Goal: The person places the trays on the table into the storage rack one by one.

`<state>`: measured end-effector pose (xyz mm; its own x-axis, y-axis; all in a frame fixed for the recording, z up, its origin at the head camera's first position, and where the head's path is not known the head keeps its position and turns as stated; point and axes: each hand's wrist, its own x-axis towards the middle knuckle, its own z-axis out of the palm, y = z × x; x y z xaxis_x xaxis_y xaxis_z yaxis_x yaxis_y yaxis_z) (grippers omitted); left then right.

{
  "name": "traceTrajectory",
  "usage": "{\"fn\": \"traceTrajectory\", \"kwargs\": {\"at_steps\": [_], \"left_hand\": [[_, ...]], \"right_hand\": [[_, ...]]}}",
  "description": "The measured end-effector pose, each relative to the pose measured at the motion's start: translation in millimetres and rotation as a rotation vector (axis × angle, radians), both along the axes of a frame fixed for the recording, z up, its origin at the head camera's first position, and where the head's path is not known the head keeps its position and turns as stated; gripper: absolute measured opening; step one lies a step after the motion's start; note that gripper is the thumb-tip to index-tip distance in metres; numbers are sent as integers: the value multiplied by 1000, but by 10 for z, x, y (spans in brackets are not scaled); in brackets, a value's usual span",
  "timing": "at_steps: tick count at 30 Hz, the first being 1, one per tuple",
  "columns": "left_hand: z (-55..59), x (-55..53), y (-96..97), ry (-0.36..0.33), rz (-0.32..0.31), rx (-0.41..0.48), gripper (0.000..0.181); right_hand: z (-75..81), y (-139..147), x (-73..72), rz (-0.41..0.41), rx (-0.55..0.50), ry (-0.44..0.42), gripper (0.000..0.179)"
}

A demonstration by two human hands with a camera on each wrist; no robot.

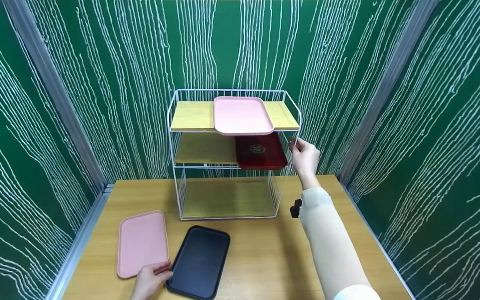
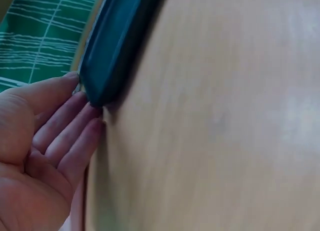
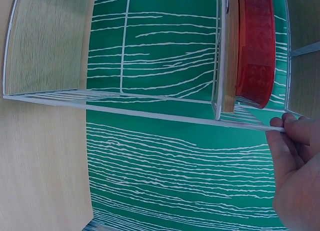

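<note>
My right hand [image 1: 305, 158] grips the right front upright of a white wire rack [image 1: 175, 183] with three wooden shelves; the right wrist view shows thumb and fingers around the thin rod. My left hand [image 1: 150, 280] pinches the rim of a black tray [image 1: 200, 262] lying on the table, near its lower left corner. In the left wrist view, fingertips [image 2: 94, 123] meet that tray's corner. Left of it lies a pink tray [image 1: 143, 241], partly behind the left hand. A second pink tray [image 1: 242, 114] rests on the top shelf, and a dark red tray [image 1: 261, 154] sits on the middle shelf's right side.
The rack stands toward the back of a wooden table [image 1: 261, 258]. Green walls [image 1: 331, 50] with white wavy lines enclose it behind and at both sides, with metal posts [image 1: 383, 87] in the corners. Both upper trays overhang their shelves' front edges.
</note>
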<state>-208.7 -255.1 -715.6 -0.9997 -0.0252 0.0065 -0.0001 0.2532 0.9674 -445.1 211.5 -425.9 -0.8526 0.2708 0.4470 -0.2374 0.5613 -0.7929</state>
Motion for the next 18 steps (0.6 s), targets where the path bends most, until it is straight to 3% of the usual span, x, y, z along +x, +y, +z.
{"fn": "traceTrajectory", "kwargs": {"at_steps": [10,18], "left_hand": [[-62,8,63,-48,72,71,46],[-76,-6,111,-17,95,51,46]], "right_hand": [[-7,-10,-2,5,12,-10,25],[-2,-9,-3,-24,27,-6,28]]}}
